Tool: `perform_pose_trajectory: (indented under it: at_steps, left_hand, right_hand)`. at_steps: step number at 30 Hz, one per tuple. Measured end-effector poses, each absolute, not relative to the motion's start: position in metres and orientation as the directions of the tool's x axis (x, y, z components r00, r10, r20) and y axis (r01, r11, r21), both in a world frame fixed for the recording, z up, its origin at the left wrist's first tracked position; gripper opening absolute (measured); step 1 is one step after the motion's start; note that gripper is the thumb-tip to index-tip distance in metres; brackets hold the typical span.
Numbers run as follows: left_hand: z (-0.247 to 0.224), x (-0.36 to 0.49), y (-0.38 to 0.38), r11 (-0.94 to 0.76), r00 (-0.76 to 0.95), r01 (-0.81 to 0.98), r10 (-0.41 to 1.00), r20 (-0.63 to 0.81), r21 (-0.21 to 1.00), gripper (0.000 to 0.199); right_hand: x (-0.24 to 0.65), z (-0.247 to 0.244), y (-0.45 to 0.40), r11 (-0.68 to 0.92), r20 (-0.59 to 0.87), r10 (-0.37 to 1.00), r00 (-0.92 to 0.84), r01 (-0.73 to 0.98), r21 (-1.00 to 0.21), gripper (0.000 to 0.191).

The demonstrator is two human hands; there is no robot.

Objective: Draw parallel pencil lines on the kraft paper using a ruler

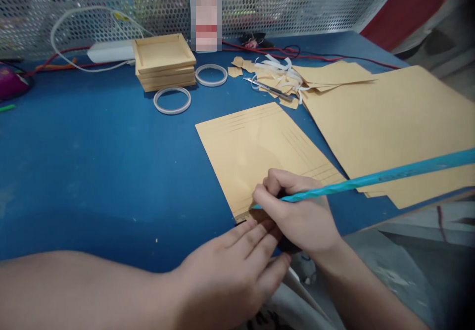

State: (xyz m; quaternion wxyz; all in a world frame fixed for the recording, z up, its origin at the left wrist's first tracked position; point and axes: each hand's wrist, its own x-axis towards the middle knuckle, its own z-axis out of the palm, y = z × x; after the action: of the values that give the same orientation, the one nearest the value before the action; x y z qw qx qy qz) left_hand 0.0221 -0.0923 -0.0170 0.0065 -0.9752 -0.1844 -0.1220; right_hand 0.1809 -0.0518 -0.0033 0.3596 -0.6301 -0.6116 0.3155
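My right hand (302,211) grips a long bright-blue pencil (356,183), its tip low near the near-left corner of a sheet of tan card (241,162). Ruled dark lines run along several edges of that sheet. My left hand (237,265) lies with fingers stretched out over the sheet's near edge, just beside the right hand. From under its fingertips shows the end of a narrow ruler-like strip (243,217), mostly hidden.
A stack of shallow tan card trays (165,65) stands at the back, with two rolls of narrow tape (172,100) close by. Paper scraps (278,75) and a slim cutter knife (267,88) lie right of them. Larger tan sheets (389,127) cover the table's right side.
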Motion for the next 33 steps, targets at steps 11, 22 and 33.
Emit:
perform_pose_trajectory:
  at_steps: [11,22,33]
  left_hand:
    - [-0.0166,0.0226,-0.0914,-0.933,0.9,0.356,0.355,0.253,0.046,0.039]
    - [-0.0147,0.0219,-0.0909,-0.935,0.905,0.353,0.353,0.238,0.046,0.038]
    - [-0.0157,0.0231,-0.0913,-0.934,0.9,0.354,0.351,0.258,0.037,0.038]
  right_hand:
    - [0.1807,-0.0038,-0.0516,-0.015,-0.014,1.0,0.006,0.561,-0.828,0.032]
    - [0.1806,-0.0027,-0.0508,-0.004,-0.007,1.0,-0.003,0.559,-0.829,0.032]
    - [0.1829,-0.003,-0.0511,-0.017,0.047,0.994,0.099,0.556,-0.831,0.034]
